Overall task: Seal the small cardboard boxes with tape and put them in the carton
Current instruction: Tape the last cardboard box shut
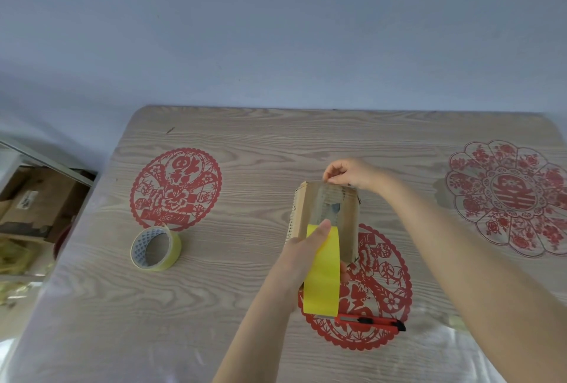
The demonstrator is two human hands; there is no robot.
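Two hands, centre: left hand (310, 247) gripping one box (348, 223), right hand (352, 174) pinching one tape strip (323, 275); one roll (156, 249), one knife (368, 321).

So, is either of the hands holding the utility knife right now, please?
No, the utility knife lies untouched on the table, while the left hand grips the small box and the right hand pinches the tape.
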